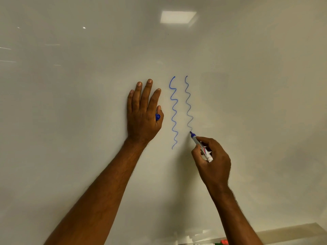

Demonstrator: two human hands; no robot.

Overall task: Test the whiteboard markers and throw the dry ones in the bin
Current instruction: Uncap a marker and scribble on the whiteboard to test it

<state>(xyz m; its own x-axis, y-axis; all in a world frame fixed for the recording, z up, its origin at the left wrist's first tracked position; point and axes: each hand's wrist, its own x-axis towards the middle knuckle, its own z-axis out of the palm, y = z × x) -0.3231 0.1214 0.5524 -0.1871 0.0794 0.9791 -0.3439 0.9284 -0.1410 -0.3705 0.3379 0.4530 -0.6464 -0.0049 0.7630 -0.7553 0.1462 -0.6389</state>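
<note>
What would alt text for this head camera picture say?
A right hand draws a second, fainter blue squiggle on a whiteboard with a marker. The left hand rests flat, holding the blue cap.

Two hands [142,112], one marker [200,145], one cap [157,117], two squiggles [174,112].

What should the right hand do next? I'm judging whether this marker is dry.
Probably lift the marker off the whiteboard and compare lines: the right hand's wavy line looks thinner and fainter than the one beside it. The left hand holds the blue cap, ready for recapping.
</note>
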